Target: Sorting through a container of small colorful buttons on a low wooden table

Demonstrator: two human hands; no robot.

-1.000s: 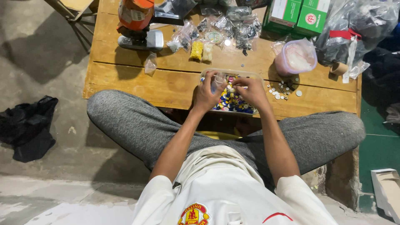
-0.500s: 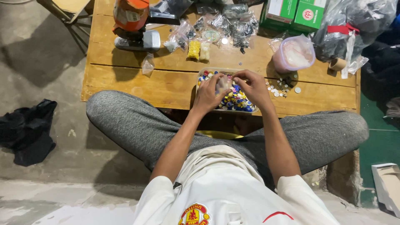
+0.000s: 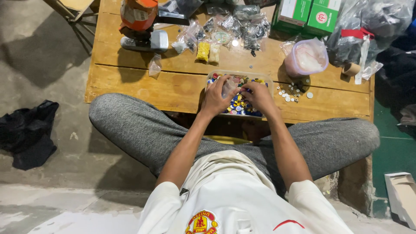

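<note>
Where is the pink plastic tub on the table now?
The pink tub stands right of centre on the wooden table, below the green boxes, up-right of the bead tray.

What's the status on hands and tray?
Left hand holds a clear bag, right hand at it. Both over bead tray. Loose beads beside.

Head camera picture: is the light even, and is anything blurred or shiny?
Head view: uneven light, with the wooden table brightest; a dark shadow falls on the floor at upper left; plastic bags glint; the left hand and right hand over the tray of coloured caps look slightly soft.
</note>
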